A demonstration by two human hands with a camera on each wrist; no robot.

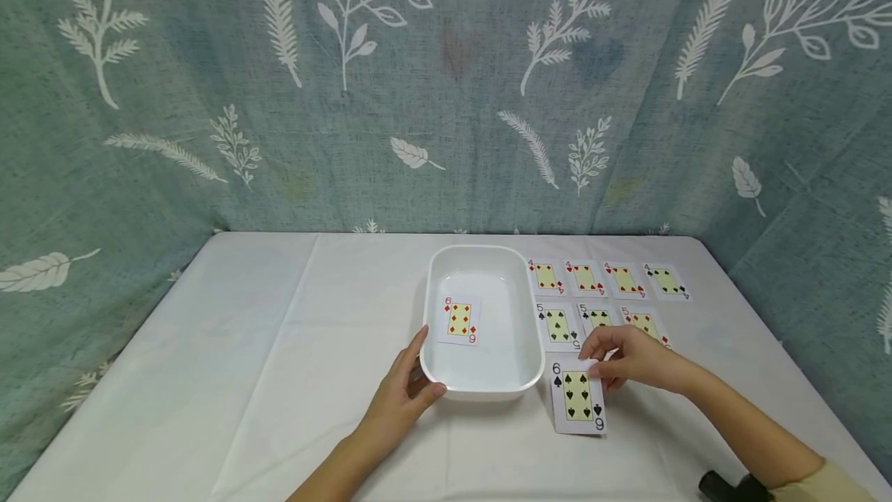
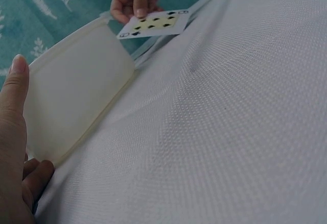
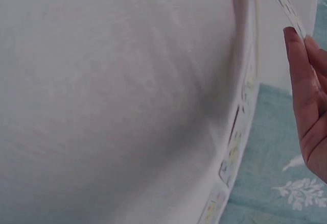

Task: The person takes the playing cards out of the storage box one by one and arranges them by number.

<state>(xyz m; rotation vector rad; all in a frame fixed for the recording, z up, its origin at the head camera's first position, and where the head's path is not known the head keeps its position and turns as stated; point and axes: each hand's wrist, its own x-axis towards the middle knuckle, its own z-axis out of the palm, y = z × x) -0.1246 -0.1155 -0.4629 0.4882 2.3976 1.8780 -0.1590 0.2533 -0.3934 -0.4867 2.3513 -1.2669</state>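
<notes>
A white plastic tub (image 1: 481, 395) stands at the middle of the table, with a six of diamonds card (image 1: 453, 337) lying face up inside. My left hand (image 1: 396, 405) grips the tub's near left corner, its thumb at the front rim and its fingers along the left side. Just right of the tub, my right hand (image 1: 630, 359) pinches a six of spades card (image 1: 577, 424) by its upper right edge. That card is face up and seems raised off the cloth in the left wrist view. The right wrist view shows it nearly edge-on between thumb and fingers.
Right of the tub lies a row of four-value cards (image 1: 584, 278), and nearer a row of five-value cards (image 1: 557, 325), partly covered by my right hand. White cloth covers the table (image 1: 313, 378). A leaf-patterned curtain (image 1: 460, 177) hangs behind. A black object (image 1: 728, 486) is by my right forearm.
</notes>
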